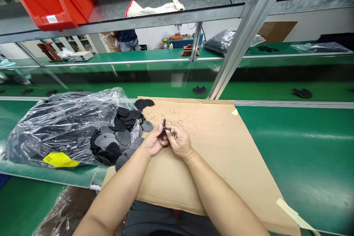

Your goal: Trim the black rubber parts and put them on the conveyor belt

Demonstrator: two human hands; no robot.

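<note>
Above the middle of a cardboard sheet [221,155], my two hands meet. My left hand [154,142] is closed on a thin black disc [163,127], turned nearly edge-on to me. In my right hand [179,142] is a small gold-coloured metal tool [173,133]; its working end is hidden by the fingers, close against the disc. Tiny black crumbs [177,112] are scattered over the cardboard beyond the hands. To the left, a heap of similar black discs [124,137] spills from a clear plastic bag [61,125].
A yellow label [61,159] lies on the bag. Behind the cardboard runs a green conveyor belt [155,81] carrying black curved pieces [199,90]. A slanted metal post [246,40] supports an overhead shelf with a red bin [61,0] and a white glove [152,8]. A person [128,40] is in the background.
</note>
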